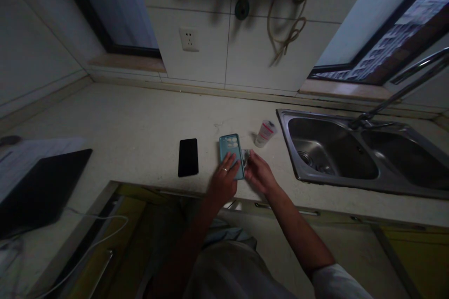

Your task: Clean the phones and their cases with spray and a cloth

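Observation:
A teal phone case lies flat on the pale countertop, camera cut-outs at its far end. My left hand, a ring on one finger, rests fingers-down on the case's near end and holds it in place. My right hand sits just right of the case, fingers pinched on a small pale wipe or cloth at the case's right edge. A black phone lies face up to the left of the case. A small white bottle with a pink label stands just beyond my right hand.
A steel double sink with a long tap fills the right side. At the left lie a black laptop, papers and a white cable. A wall socket and hanging utensils are on the tiled wall.

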Tool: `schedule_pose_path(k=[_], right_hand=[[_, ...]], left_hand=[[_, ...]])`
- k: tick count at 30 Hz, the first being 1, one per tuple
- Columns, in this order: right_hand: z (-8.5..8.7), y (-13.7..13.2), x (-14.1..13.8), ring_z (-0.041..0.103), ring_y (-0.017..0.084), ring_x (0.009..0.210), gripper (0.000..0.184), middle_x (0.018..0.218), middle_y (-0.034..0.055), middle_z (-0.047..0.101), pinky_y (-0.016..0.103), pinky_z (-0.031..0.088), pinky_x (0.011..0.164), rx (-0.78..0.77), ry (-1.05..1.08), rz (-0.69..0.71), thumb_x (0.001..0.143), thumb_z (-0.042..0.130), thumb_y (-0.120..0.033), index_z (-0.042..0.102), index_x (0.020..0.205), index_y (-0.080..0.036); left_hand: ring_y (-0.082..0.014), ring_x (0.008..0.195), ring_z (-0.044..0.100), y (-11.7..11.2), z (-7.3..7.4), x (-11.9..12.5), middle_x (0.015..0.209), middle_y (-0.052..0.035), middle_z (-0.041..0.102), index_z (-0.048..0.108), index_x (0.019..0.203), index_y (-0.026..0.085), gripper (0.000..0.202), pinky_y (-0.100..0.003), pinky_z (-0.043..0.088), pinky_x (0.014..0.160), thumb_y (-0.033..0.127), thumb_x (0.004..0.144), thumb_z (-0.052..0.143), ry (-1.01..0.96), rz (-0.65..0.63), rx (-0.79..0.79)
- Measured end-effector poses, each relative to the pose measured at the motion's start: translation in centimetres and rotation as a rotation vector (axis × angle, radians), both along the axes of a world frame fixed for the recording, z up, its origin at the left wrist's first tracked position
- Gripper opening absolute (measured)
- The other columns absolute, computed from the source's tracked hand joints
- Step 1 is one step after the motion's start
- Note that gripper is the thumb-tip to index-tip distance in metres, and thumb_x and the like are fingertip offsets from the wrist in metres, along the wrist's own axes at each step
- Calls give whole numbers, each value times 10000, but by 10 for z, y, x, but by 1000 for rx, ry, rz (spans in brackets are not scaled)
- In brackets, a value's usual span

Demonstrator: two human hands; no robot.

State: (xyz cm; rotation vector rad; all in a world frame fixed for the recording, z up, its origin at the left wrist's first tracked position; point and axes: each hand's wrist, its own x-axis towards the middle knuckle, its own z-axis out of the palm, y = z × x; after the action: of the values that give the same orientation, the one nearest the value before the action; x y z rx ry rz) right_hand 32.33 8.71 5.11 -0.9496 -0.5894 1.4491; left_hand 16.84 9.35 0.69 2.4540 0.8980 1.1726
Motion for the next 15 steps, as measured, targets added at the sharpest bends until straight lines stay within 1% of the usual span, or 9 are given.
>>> schedule_pose_path(k=[3, 5, 6, 8, 9, 11, 13, 14, 15], right_hand=[[-3, 1, -2, 609, 122, 627, 366, 703, -37, 659, 224, 524, 588, 30, -92, -5, 658, 871, -391, 643, 875, -204], [-5, 2, -2, 592, 114, 592, 362, 663, -53, 647, 221, 505, 582, 36, -163, -37, 626, 881, -336, 642, 862, -201], [-6, 3, -2, 595, 118, 590, 356, 672, -49, 658, 231, 506, 588, 37, -190, -50, 630, 871, -331, 643, 871, -201], [-8, 4, -2, 617, 135, 608, 360, 721, -29, 695, 260, 519, 613, 36, -224, -56, 640, 852, -333, 648, 904, -200], [-9, 5, -2, 631, 143, 626, 369, 749, -17, 710, 272, 526, 627, 33, -230, -49, 640, 847, -336, 649, 920, -199], [-12, 7, -4, 656, 158, 671, 393, 796, 1, 730, 285, 536, 656, 27, -233, -18, 633, 850, -340, 650, 940, -198], [-16, 10, -3, 667, 166, 709, 407, 839, 11, 737, 291, 538, 674, 33, -258, 21, 632, 854, -357, 652, 949, -201], [-19, 12, -2, 662, 165, 706, 397, 836, 11, 734, 288, 533, 668, 44, -295, 30, 636, 851, -377, 655, 932, -199], [-21, 14, 0, 650, 161, 687, 377, 812, 10, 725, 280, 521, 648, 60, -351, 27, 645, 844, -405, 658, 897, -195]], left_hand=[[-300, 1518, 203, -6, -1, -5, 1568, -172, 381, 372, 1497, 173, 655, -568, 360, 1166, 85, 861, 500, 27, -73, -10], [-306, 1510, 232, -11, 2, -8, 1586, -175, 344, 319, 1520, 197, 678, -563, 356, 1165, 151, 881, 542, -61, -86, -65], [-309, 1502, 255, -12, 4, -9, 1594, -178, 325, 313, 1519, 205, 682, -559, 350, 1167, 188, 885, 563, -137, -57, -104], [-313, 1483, 302, -12, 5, -8, 1597, -181, 310, 334, 1497, 216, 679, -541, 363, 1158, 259, 876, 607, -335, 75, -215], [-314, 1460, 348, -11, 4, -7, 1582, -181, 339, 354, 1479, 219, 674, -523, 397, 1135, 290, 867, 627, -438, 154, -302], [-308, 1341, 512, -4, 2, -5, 1495, -183, 464, 399, 1435, 215, 657, -469, 504, 1033, 339, 844, 658, -609, 267, -532], [-279, 1111, 674, 5, 1, -5, 1338, -181, 601, 444, 1388, 188, 649, -404, 583, 880, 352, 808, 686, -699, 307, -763], [-260, 995, 713, 9, 0, -7, 1247, -173, 651, 471, 1359, 171, 637, -379, 597, 811, 349, 790, 695, -713, 315, -844], [-245, 910, 727, 14, 1, -9, 1163, -162, 684, 503, 1325, 156, 613, -359, 599, 760, 345, 775, 697, -714, 330, -889]])
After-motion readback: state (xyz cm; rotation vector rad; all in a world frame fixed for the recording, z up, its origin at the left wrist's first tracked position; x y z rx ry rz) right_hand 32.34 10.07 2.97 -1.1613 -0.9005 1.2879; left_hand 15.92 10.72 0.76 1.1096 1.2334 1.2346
